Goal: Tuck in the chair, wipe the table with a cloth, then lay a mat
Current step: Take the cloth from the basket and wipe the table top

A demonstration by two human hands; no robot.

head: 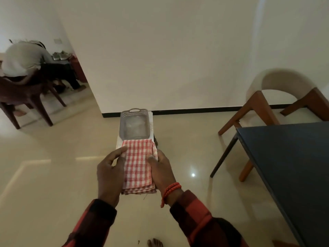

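Both hands hold a folded red-and-white checked cloth [138, 163] out in front, above the floor. Left hand [109, 172] at the cloth's left edge, fingers bent, thumb up on the top corner, pinching it. Right hand [161, 171] grips the right edge, thumb on top of the fabric, fingers under; red bead bracelet [171, 189] on that wrist. Cloth's far end overlaps a white stool [152, 118] with a grey perforated basket [134, 125] on it, near the wall. Dark table [292, 166] to the right, well apart from the cloth. Chair [277, 97] with wooden legs and pale curved back stands behind the table's far corner, not tucked in. Another person sits hunched on a brown chair [21, 97] far left
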